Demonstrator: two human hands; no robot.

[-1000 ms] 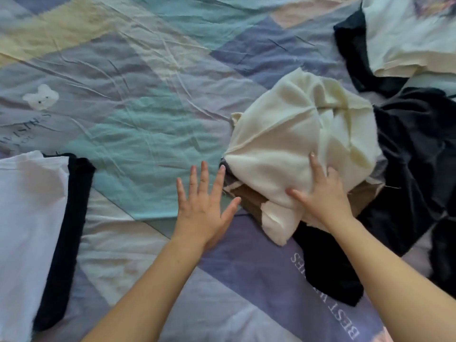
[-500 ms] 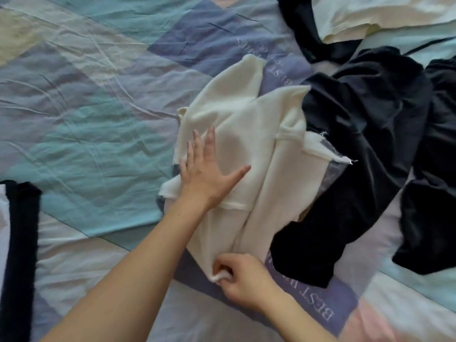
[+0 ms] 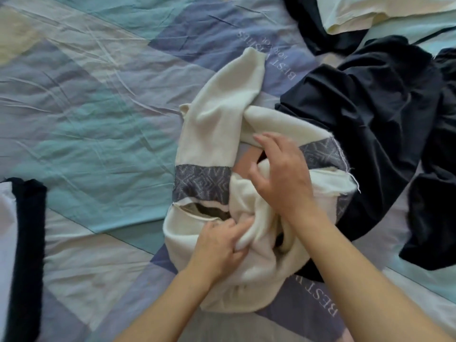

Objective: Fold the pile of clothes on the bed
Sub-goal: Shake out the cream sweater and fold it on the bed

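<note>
Soft, even daylight, no glare.
Shadows stay faint beneath the hands; wide-angle bending curves the edges, and slight motion blur softens the fabric texture throughout.

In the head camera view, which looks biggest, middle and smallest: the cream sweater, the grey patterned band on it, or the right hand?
1. Cream sweater, by far the largest.
2. Right hand and grey patterned band look alike; the hand lies nearer the camera, so no ranking.

One head-worn camera looks steeply down, close over the bed [image 3: 86, 124], facing forward.
</note>
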